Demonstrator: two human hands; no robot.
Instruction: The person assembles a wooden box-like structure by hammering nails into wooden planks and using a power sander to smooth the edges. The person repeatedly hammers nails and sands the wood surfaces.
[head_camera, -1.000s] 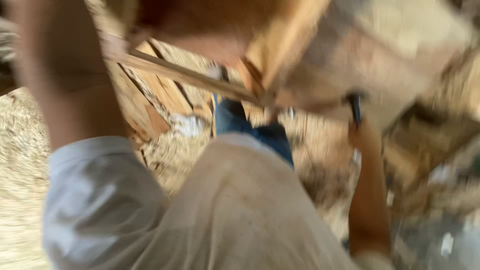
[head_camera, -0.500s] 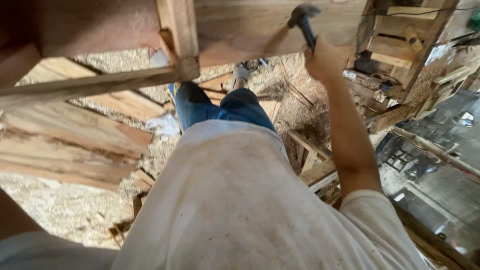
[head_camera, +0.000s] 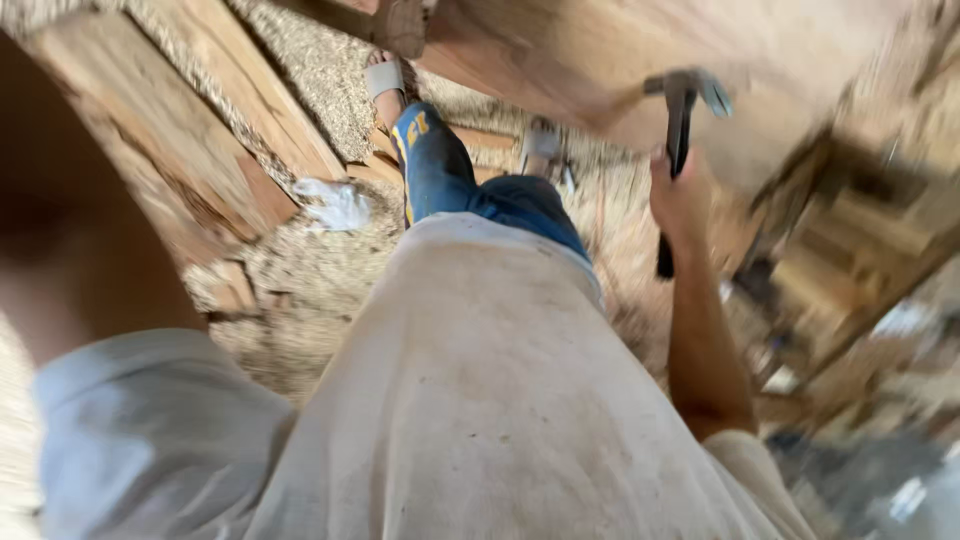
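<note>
1. Since the earlier frame, right hand (head_camera: 680, 205) has swung lower and toward centre; view shifted, the wooden frame overhead is gone from sight.
2. Right hand is clamped round the handle of one claw hammer (head_camera: 682, 120), head up, over the sawdust floor (head_camera: 310, 290).
3. Left hand is out of frame; only the left arm (head_camera: 90, 250) shows, blurred, so its state cannot be told.
4. Two sandalled feet (head_camera: 385, 80) are visible, with planks (head_camera: 200, 130) along the floor's upper left.
</note>
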